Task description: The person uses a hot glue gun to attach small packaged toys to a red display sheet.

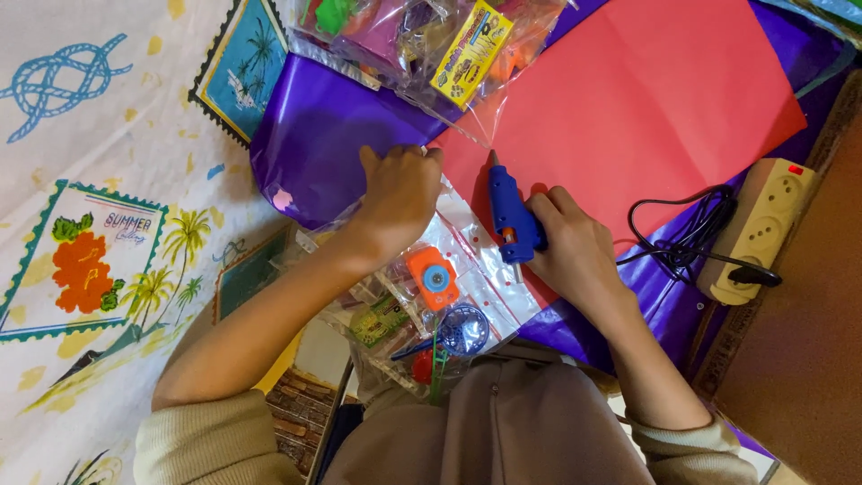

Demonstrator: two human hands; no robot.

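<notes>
Gripping a blue glue gun point(514, 216), the right hand point(575, 256) has its fingers point(544, 208) wrapped closed around the handle, with the nozzle pointing away from the person toward the edge where the red paper sheet point(646, 108) meets a clear plastic bag point(485, 260); held this way, the tip sits right over the seam. The left hand point(400, 193) lies flat, fingers curled down onto the purple glossy sheet point(314, 144) and the bag's upper edge, apparently pinning them so nothing slides (whether it pinches anything I cannot tell). Small toys, an orange one point(433, 278) among them, rest inside the bag, close to the person's lap. A black cord point(682, 233) runs from the gun's side to a beige power strip point(759, 229) at the right, well apart from the paper. Everything lies on a printed cloth point(99, 224) with palm and rope motifs.
</notes>
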